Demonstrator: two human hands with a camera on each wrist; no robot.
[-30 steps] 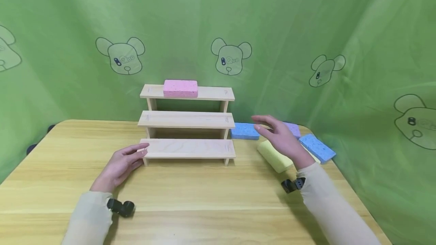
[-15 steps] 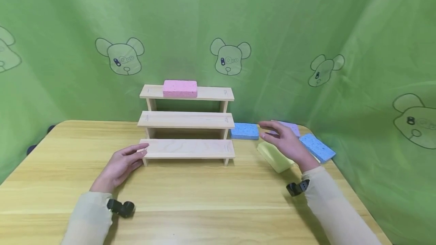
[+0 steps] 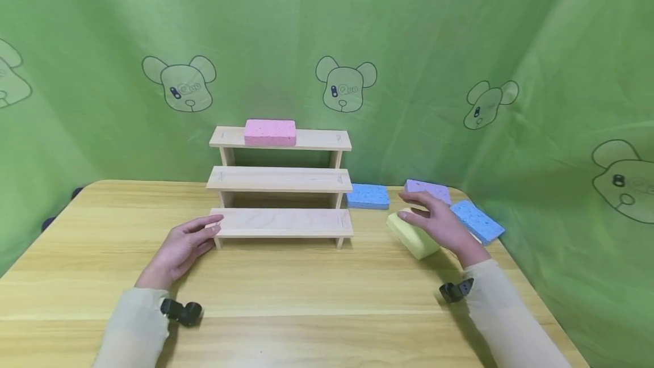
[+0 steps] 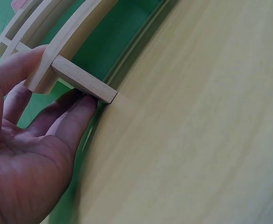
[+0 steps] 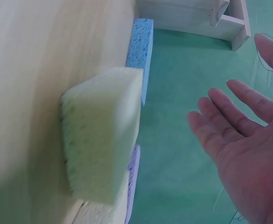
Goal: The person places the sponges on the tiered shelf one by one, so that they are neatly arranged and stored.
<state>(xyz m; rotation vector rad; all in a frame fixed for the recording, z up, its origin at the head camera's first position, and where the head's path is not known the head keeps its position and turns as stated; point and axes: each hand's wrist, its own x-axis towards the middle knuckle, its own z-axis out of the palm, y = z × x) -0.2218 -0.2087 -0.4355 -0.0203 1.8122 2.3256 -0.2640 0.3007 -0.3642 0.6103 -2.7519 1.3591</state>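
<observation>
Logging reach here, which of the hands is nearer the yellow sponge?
Right. The right hand hovers just over the yellow sponge; the left hand rests at the shelf's far corner.

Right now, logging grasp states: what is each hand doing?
Left hand: open, fingers touching the wooden rack.
Right hand: open, above the yellow sponge, holding nothing.
</observation>
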